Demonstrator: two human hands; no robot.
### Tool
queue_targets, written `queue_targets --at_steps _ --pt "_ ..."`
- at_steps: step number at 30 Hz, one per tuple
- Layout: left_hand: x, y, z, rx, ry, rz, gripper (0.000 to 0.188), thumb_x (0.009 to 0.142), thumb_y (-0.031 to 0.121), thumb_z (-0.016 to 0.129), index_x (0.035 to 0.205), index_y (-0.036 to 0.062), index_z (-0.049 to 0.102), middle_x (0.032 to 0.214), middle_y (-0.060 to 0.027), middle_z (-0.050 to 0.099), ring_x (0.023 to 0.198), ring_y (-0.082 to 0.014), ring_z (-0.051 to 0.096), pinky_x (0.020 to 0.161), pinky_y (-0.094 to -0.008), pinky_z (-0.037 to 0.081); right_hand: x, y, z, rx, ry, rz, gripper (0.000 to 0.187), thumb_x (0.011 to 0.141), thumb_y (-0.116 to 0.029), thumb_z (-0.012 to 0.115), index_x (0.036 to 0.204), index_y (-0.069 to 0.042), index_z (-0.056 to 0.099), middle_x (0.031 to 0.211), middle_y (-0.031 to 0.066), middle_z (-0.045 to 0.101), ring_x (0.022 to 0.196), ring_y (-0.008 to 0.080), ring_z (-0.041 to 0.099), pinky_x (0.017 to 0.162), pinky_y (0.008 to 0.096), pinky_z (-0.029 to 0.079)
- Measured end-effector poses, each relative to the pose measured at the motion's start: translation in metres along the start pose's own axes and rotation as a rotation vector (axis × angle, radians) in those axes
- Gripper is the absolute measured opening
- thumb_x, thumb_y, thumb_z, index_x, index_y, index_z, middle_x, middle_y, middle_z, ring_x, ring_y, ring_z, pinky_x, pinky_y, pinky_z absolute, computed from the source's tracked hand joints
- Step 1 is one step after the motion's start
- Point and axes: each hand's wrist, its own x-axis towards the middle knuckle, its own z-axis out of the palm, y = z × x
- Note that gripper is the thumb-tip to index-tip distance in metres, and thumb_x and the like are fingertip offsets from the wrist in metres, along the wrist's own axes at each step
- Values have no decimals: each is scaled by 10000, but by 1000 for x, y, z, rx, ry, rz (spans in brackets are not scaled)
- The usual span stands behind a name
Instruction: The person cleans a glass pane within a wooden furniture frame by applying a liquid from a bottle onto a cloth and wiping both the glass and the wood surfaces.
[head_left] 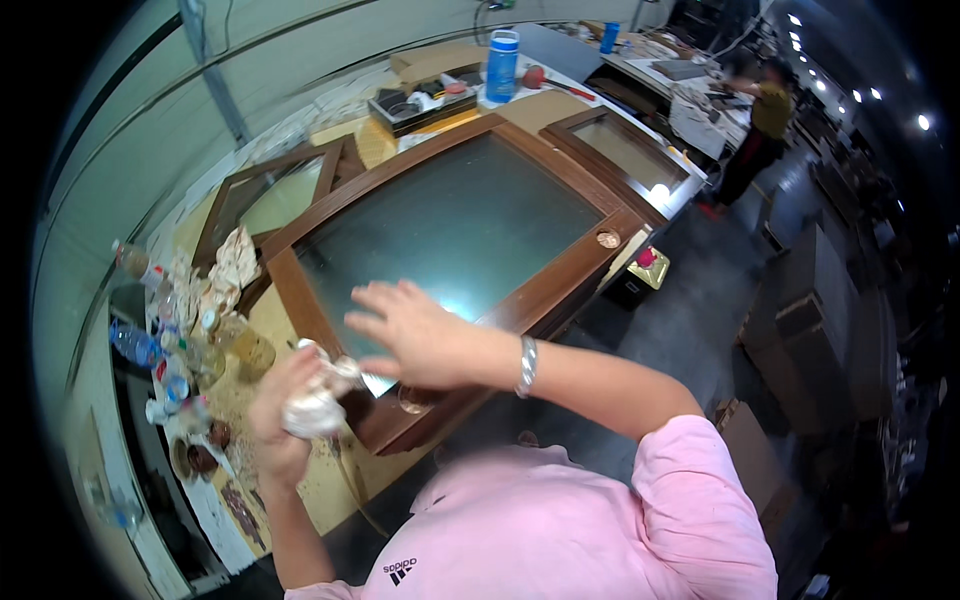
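Observation:
A brown wooden door (290,302) with a glass panel (470,210) lies flat in front of me. My left hand (272,415) is closed around a crumpled whitish rag (316,408), beside the door's near left corner. Over the lower left part of the glass, my right hand (420,338) has its fingers spread and holds nothing I can see; whether it touches the glass I cannot tell. Under its thumb a small bright white patch (380,385) shows at the corner of the glass, too unclear to name. Round recesses (608,239) mark the right frame edge.
Left are several bottles, one of yellowish liquid (240,340), and crumpled cloths (235,262). Smaller glazed frames (325,185) lie behind. A blue bottle (502,68) and a tool tray (420,105) stand farther back. Cartons (810,320) and another person (768,110) are at right.

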Motion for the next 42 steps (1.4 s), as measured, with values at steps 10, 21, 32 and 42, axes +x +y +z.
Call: queue_targets --at_steps 10,21,32,42 --pt "31 -8 11 174 -325 132 393 740 92 652 1127 40 701 1203 -138 704 1132 -297 671 1053 -500 443 -95 -41 -13 -183 -44 145 720 900 -373 663 1479 -25 414 1569 144 375 1459 282 354 1182 493 279" --pt "126 8 33 -225 -265 -301 352 848 -75 450 1133 -47 655 951 -105 708 603 -85 613 487 -199 477 -151 38 -40 -82 249 51 543 878 -227 690 1377 -66 548 1512 126 473 1425 270 422 1133 541 329" --pt "264 43 293 482 -480 407 704 753 239 800 1384 98 518 1467 -171 445 1370 -431 395 1136 -529 333 -205 195 -132 40 393 -33 389 734 -118 780 1104 -27 704 1200 128 675 1146 284 639 994 451 479" --pt "263 57 307 493 -448 261 607 643 194 822 1217 150 629 1321 -81 564 1308 -422 444 1067 -543 396 -210 232 -152 364 498 -121 178 765 -42 733 917 27 668 1081 171 683 1024 315 676 870 419 558"
